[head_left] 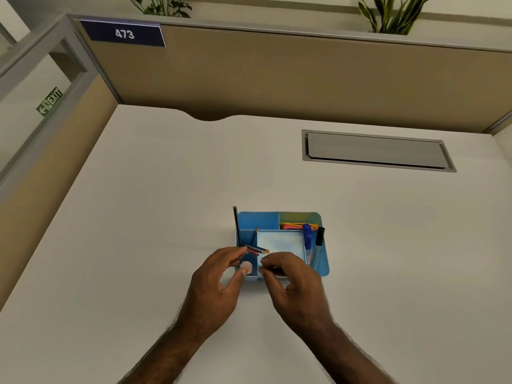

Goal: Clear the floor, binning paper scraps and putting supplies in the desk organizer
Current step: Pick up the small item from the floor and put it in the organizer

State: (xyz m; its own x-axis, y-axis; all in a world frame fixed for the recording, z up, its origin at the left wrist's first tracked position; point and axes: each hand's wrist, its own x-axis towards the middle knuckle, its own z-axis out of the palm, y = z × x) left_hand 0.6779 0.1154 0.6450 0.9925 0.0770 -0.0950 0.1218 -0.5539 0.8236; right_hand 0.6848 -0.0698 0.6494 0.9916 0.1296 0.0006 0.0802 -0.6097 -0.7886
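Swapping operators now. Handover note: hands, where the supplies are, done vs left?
Left hand: fingers pinch pencils over the blue desk organizer, lower-left compartment.
Right hand: fingers curled at the organizer's near edge; cannot tell if it holds anything.
Already in: tall pencil upright at left, blue marker and black marker on the right, coloured sticks top right.
Left: release the pencils. Floor and bin are out of view, so the rest is unknown.

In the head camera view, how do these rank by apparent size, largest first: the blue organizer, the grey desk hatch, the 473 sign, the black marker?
1. Grey desk hatch
2. Blue organizer, partly hidden by hands
3. 473 sign, farther away, so unsure
4. Black marker
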